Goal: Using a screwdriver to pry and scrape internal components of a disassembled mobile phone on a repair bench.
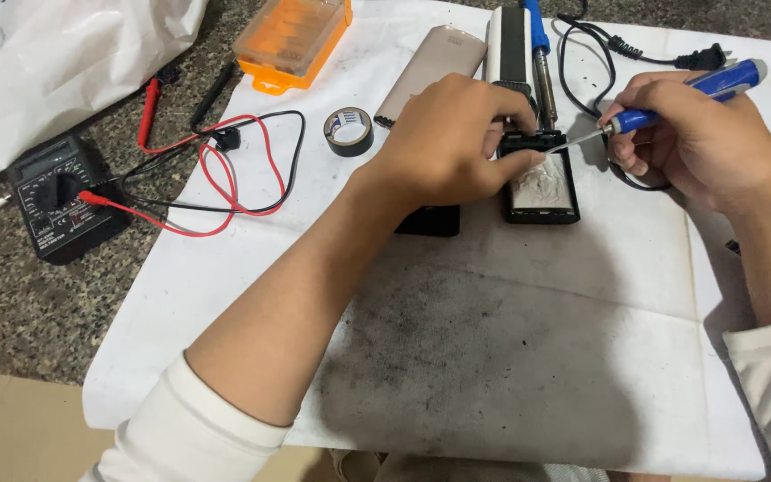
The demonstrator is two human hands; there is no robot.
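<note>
Screwdriver work on a small black device, mid-step.

Right hand point(702, 134) has a closed grip on the blue-handled screwdriver point(671, 103), tip at the top edge of the black device point(542, 183), which left hand point(452, 138) pinches down on the white sheet point(493, 312) over the tabletop. Looks like prying or unscrewing; next needs steady pressure, I'd guess. Fingers hide the contact spot.

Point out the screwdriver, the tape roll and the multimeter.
screwdriver point(716, 85), head view, on its blue handle in the right hand.
tape roll point(348, 131), head view, on its dark rim.
multimeter point(57, 198), head view, on its black body near the dial.
</note>
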